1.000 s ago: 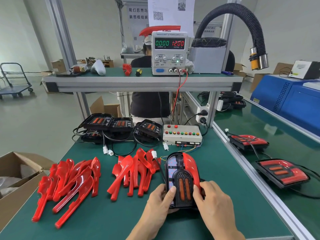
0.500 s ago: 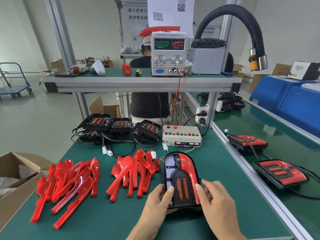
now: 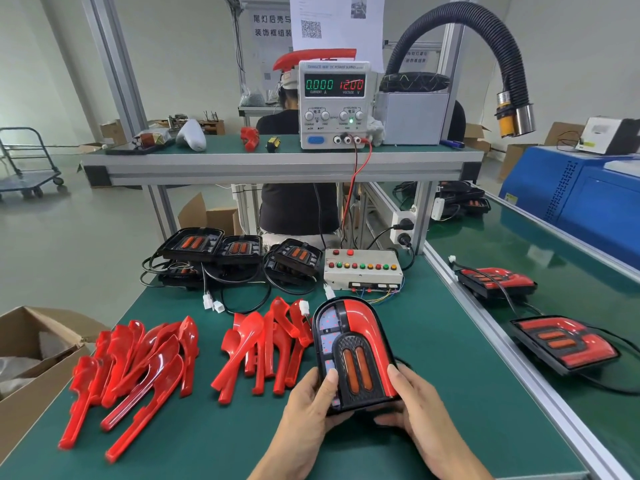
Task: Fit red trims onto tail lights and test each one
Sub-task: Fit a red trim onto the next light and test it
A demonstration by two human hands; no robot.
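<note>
I hold a black tail light over the green bench, tilted up toward me, with a red trim fitted along its right side and two orange bars at its centre. My left hand grips its lower left edge, thumb on the face. My right hand grips the lower right edge, fingers under the housing. Two piles of loose red trims lie to the left, one further out and one beside the light. The white test box with coloured buttons sits just behind.
Several untrimmed black tail lights with cables lie at the back. A power supply stands on the upper shelf. Two trimmed lights rest on the belt to the right. An open cardboard box sits at the left edge.
The tail light has been lifted and tipped up toward me. Both hands slid down to its lower corners, and the right fingers went underneath.
</note>
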